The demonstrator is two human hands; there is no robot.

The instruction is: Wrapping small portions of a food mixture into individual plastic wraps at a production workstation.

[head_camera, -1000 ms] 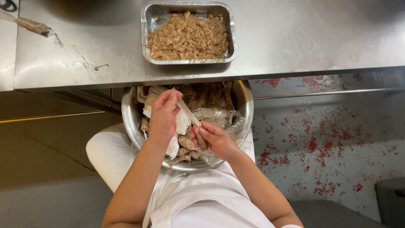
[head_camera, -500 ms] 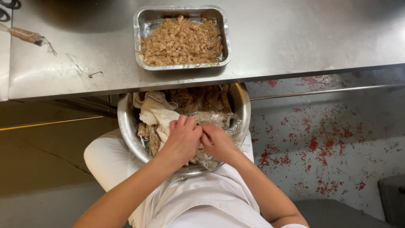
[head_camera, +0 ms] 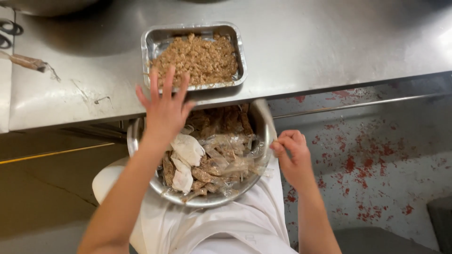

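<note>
The left hand (head_camera: 165,106) was raised with its fingers (head_camera: 168,81) spread wide and holding nothing. It hovered over the near edge of the worktop (head_camera: 329,42), its fingertips overlapping the near rim of the tray (head_camera: 148,40) in the head view; whether it touched the tray could not be told.

The tray, a rectangular foil one, sat on the worktop at 12 o'clock from the bowl (head_camera: 261,117) and was filled with brown minced filling (head_camera: 200,56).

The bowl, round and of metal, rested on the person's lap on a white apron (head_camera: 226,226), its far rim tucked just under the worktop edge. It held brown strips (head_camera: 230,120), crumpled clear film (head_camera: 230,153) and pieces of white paper (head_camera: 186,150). The paper lay at 9 o'clock in the bowl, just below the left wrist.

The right hand (head_camera: 294,157) was at 3 o'clock of the bowl, its fingers (head_camera: 280,148) curled narrow against the rim and the edge of the film; whether they pinched the film or the rim could not be told.

At 10 o'clock on the worktop, well apart from the tray, lay a tool (head_camera: 26,61) with a brown handle. The floor (head_camera: 376,155) at 3 o'clock was pale with red speckles.
</note>
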